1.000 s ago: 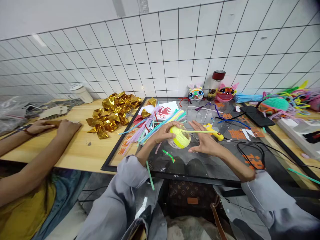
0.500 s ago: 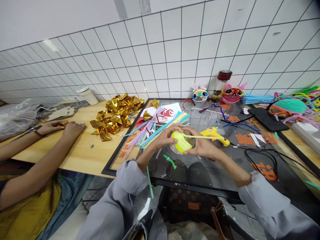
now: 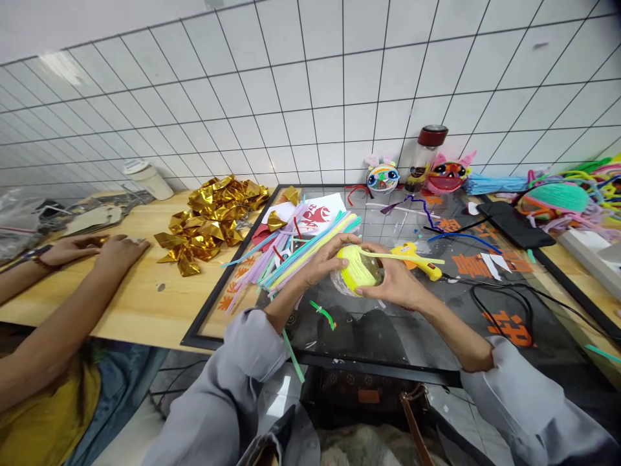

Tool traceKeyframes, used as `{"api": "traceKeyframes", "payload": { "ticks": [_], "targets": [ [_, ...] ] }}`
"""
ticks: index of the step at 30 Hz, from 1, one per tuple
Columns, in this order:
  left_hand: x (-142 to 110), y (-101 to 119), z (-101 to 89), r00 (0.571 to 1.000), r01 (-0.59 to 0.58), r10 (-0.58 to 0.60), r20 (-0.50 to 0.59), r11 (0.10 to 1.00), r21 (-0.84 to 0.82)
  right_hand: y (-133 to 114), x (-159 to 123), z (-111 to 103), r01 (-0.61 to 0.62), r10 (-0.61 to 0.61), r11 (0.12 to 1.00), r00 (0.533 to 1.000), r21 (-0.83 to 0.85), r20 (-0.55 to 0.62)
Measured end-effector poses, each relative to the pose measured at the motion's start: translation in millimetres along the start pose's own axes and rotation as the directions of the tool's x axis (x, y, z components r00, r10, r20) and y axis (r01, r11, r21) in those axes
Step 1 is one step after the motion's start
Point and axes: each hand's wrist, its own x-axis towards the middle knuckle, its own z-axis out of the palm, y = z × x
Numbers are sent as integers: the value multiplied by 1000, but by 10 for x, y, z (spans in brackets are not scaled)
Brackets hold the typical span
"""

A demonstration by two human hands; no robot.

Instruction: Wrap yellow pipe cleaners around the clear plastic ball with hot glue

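Observation:
Between my two hands is a round clear shell partly covered with yellow pipe cleaners (image 3: pixel 361 268). My left hand (image 3: pixel 327 259) wraps its left side, thumb on the yellow part. Fingers of my right hand (image 3: pixel 395 278) curl round the right side. A loose yellow pipe cleaner end (image 3: pixel 412 257) sticks out to the right, over my right hand. Just beyond that hand lies a yellow glue gun (image 3: pixel 424 265). A bundle of pastel pipe cleaners (image 3: pixel 310 249) rests behind my left hand, and a short green twisted piece (image 3: pixel 323 315) lies nearer me.
Two decorated animal faces (image 3: pixel 382 176) and a bottle (image 3: pixel 425 158) stand along the tiled wall. A black phone (image 3: pixel 517 224), a cable (image 3: pixel 526 291) and a pipe-cleaner heap (image 3: pixel 557 197) are on the right. Gold foil pieces (image 3: pixel 213 220) lie left, beside a co-worker's hands (image 3: pixel 116 252).
My right hand, spread and off the shell a second ago, has closed onto its right side. My left hand keeps its hold. The view has shifted slightly.

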Motion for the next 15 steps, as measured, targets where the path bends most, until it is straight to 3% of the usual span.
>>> {"api": "traceKeyframes", "payload": {
  "ticks": [7,15],
  "targets": [
    [-145,211,70,999,11,-20,32,964,265,-27,-80,93,66,-73,992,996,-111,-58],
    [-153,264,87,996,-55,28,85,939,340,-15,-112,108,76,-83,993,994,-94,-65]
  ]
}}
